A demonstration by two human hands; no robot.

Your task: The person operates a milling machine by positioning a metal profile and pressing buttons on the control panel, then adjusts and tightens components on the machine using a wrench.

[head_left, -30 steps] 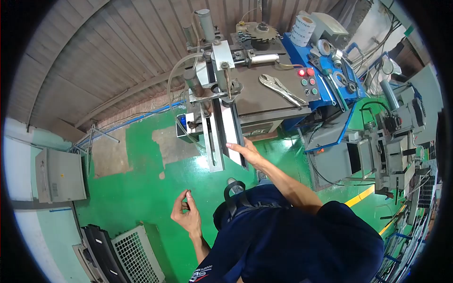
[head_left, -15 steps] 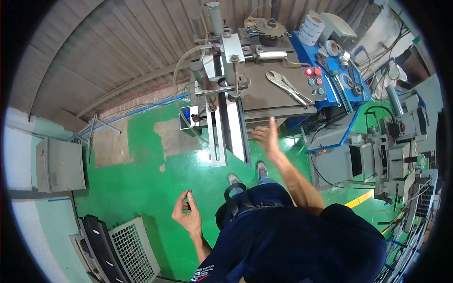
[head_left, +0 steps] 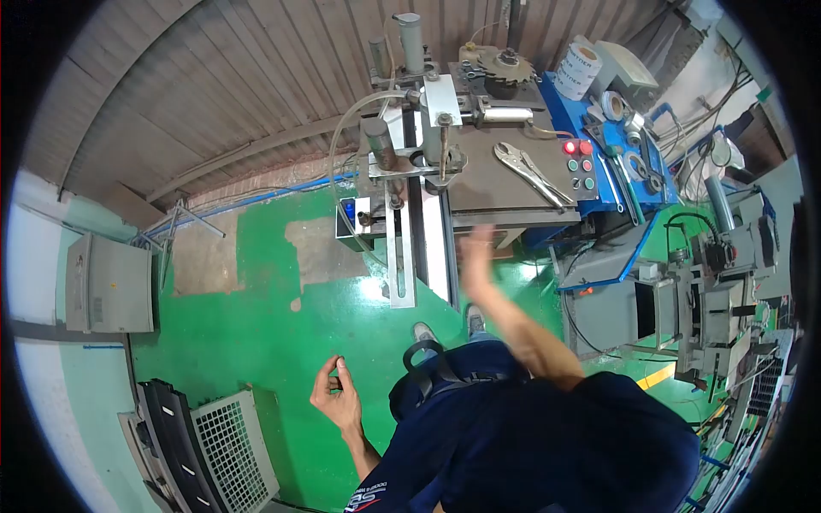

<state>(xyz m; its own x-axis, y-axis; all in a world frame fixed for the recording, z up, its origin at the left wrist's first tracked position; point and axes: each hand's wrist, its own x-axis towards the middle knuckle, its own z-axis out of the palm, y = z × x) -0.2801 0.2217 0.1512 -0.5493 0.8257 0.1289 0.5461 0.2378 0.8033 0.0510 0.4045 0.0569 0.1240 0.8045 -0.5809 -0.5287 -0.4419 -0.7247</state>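
My left hand [head_left: 336, 396] is held low over the green floor, thumb and fingertips pinched together. A tiny dark bit shows at the fingertips, too small to name. My right hand [head_left: 477, 263] is blurred by motion, its fingers stretched out beside the front end of a long dark profile [head_left: 451, 265]. Nothing shows in that hand. The profile lies along the machine's clamp unit [head_left: 442, 107], next to a slotted metal bar [head_left: 401, 265]. Locking pliers [head_left: 532, 175] rest on the machine table [head_left: 479, 195] beyond the right hand.
A toothed saw blade [head_left: 506, 66] lies at the back of the machine. Red and green buttons [head_left: 580, 164] sit at its right, near a blue bench [head_left: 609, 195] with tools and tape rolls. A grey cabinet [head_left: 120, 282] and a white grille [head_left: 238, 440] stand at left.
My right hand has moved slightly left and turned, closer to the end of the dark profile. My left hand keeps its pinch. The view has shifted a little, with the machine lower and further right.
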